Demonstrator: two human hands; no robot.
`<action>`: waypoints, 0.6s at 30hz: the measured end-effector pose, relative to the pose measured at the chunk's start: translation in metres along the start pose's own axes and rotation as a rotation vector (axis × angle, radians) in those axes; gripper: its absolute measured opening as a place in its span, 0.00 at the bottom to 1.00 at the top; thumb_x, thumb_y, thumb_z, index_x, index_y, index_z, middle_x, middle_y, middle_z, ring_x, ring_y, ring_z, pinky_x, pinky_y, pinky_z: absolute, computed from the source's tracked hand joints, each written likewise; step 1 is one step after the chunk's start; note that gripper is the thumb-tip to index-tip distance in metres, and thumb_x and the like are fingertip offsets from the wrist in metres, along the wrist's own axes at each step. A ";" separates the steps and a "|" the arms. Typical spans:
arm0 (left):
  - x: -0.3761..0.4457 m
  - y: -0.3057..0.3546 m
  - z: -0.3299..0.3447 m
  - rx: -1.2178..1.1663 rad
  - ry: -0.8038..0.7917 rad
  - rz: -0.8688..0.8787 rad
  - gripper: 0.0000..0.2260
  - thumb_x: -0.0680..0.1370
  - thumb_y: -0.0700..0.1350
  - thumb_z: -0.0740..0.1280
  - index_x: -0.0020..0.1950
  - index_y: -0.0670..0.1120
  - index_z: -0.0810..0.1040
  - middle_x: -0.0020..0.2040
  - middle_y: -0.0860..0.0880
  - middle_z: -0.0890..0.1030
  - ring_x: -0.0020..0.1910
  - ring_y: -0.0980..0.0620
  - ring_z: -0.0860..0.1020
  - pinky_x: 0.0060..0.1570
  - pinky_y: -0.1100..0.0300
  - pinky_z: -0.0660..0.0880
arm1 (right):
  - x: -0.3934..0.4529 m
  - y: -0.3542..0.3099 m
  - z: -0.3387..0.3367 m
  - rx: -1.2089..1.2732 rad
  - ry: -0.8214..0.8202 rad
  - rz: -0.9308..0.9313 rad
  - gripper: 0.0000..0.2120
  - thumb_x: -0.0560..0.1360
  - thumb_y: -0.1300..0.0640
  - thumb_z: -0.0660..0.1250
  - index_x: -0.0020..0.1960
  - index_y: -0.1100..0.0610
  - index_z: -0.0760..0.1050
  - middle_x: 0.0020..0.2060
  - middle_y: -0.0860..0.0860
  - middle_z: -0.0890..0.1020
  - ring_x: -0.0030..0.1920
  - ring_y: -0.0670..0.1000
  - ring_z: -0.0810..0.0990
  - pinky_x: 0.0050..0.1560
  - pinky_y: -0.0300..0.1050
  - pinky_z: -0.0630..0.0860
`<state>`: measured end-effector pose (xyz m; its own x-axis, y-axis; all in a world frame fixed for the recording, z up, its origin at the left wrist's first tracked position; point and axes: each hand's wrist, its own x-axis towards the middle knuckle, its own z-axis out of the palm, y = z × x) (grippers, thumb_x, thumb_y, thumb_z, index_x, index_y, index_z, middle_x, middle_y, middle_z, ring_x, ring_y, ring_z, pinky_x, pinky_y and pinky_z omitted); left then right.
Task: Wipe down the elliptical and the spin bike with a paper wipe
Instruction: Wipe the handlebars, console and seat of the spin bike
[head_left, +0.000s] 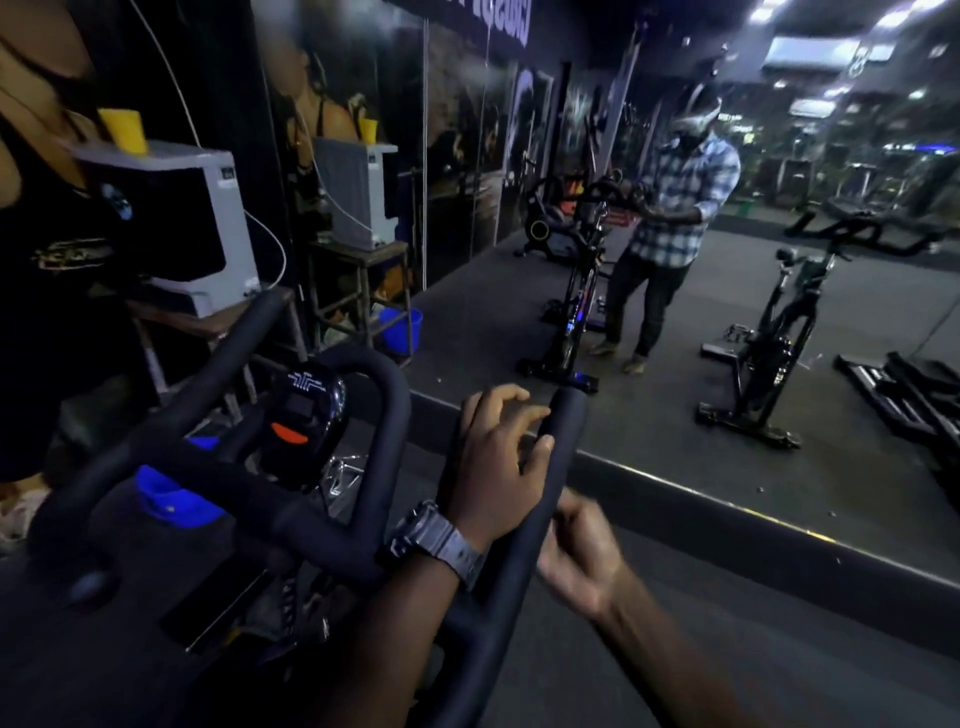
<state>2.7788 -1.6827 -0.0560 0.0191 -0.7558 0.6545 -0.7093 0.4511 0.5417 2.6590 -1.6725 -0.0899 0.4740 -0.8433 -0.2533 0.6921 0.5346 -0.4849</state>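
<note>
Left hand (498, 457) with grey wristwatch (441, 543) rests on black padded spin-bike handlebar (563, 415), fingers loosely curled. Right hand (582, 556) blurred, beside bar. Wall mirror (727, 260) ahead.

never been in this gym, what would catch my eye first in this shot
First the two hands at centre: the left hand, wearing a grey watch, rests on the spin bike's right handlebar, and the blurred right hand is beside it. Ahead, a wall mirror reflects the person at the bike.
</note>
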 end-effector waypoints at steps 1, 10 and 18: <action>0.000 0.000 0.000 -0.002 -0.001 0.006 0.13 0.74 0.48 0.65 0.56 0.46 0.81 0.59 0.49 0.76 0.60 0.49 0.71 0.62 0.58 0.69 | -0.009 0.015 -0.007 -0.011 -0.039 0.038 0.11 0.74 0.70 0.60 0.50 0.68 0.80 0.45 0.62 0.83 0.43 0.56 0.84 0.47 0.48 0.82; -0.001 -0.001 0.002 -0.004 -0.023 0.009 0.17 0.76 0.50 0.61 0.60 0.44 0.81 0.59 0.49 0.79 0.61 0.50 0.71 0.64 0.61 0.66 | 0.008 -0.051 0.011 -0.401 0.032 -0.474 0.17 0.75 0.70 0.61 0.61 0.60 0.77 0.51 0.56 0.83 0.46 0.50 0.83 0.42 0.40 0.80; -0.002 0.000 0.005 -0.066 -0.028 -0.003 0.17 0.76 0.46 0.60 0.60 0.43 0.80 0.57 0.48 0.82 0.58 0.49 0.74 0.61 0.64 0.66 | -0.050 0.018 -0.028 -1.095 0.070 -0.919 0.05 0.72 0.60 0.73 0.48 0.59 0.82 0.46 0.52 0.85 0.50 0.50 0.83 0.51 0.39 0.77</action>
<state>2.7754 -1.6841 -0.0601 0.0014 -0.7697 0.6384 -0.6609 0.4784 0.5782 2.6326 -1.6224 -0.1096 0.0467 -0.8791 0.4744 -0.0435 -0.4762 -0.8782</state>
